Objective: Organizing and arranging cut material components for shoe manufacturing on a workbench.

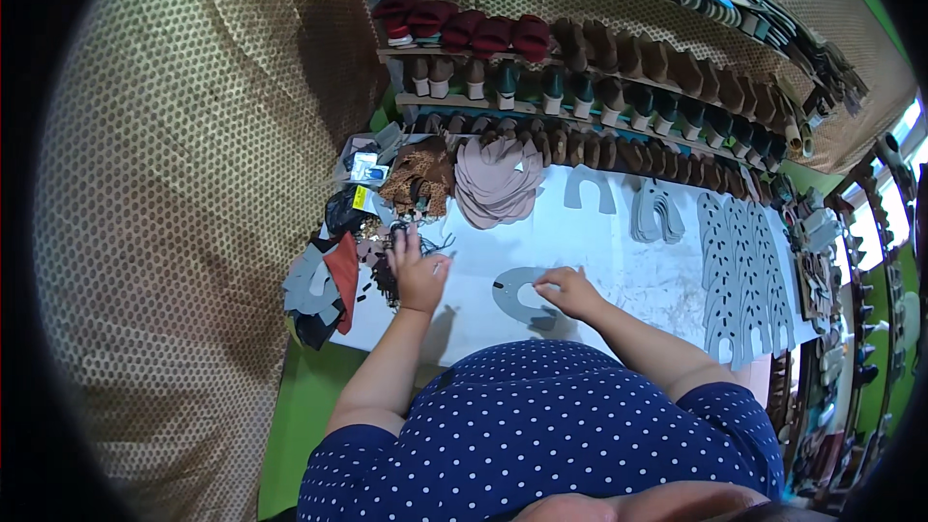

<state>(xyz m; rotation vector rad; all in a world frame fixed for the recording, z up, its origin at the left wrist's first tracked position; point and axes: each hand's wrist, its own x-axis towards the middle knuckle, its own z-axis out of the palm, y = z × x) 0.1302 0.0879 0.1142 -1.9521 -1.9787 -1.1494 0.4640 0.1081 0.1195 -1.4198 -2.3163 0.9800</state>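
Observation:
A grey U-shaped cut piece (514, 296), looking like a shoe upper, lies flat on the white table, with a small dark strip on its left arm. My right hand (572, 294) is over its right side, fingers drawn together at the tips; whatever they pinch is too small to make out. To the left, my left hand (420, 275) is raised with its fingers apart, beside a heap of small dark strips (385, 282). Nothing shows in that hand.
Stacked pink pieces (498, 184) and leopard-print material (418, 179) sit at the back left. Grey scraps (314, 282) crowd the left edge. More grey U-shaped pieces (657, 213) and long rows of overlapped grey pieces (739, 275) lie rightward. Shoe shelves (580, 106) rise behind.

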